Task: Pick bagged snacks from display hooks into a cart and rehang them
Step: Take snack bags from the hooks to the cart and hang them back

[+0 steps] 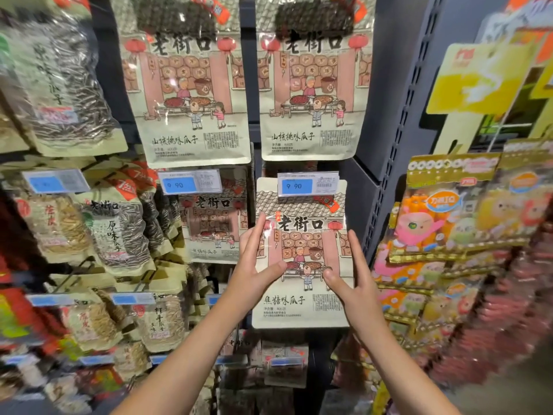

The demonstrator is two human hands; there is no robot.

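A beige bag of sunflower seeds with a cartoon street scene hangs in the middle row of the display, its top tucked behind a blue price tag reading 9.90. My left hand holds the bag's left edge, thumb across the front and fingers along the side. My right hand holds the right edge the same way. Whether the bag's hole sits on the hook is hidden by the price tag. No cart is in view.
Two matching larger bags hang in the row above. More seed bags crowd the hooks to the left, and another sits beside my bag. A dark upright post borders the right, with colourful candy packs beyond.
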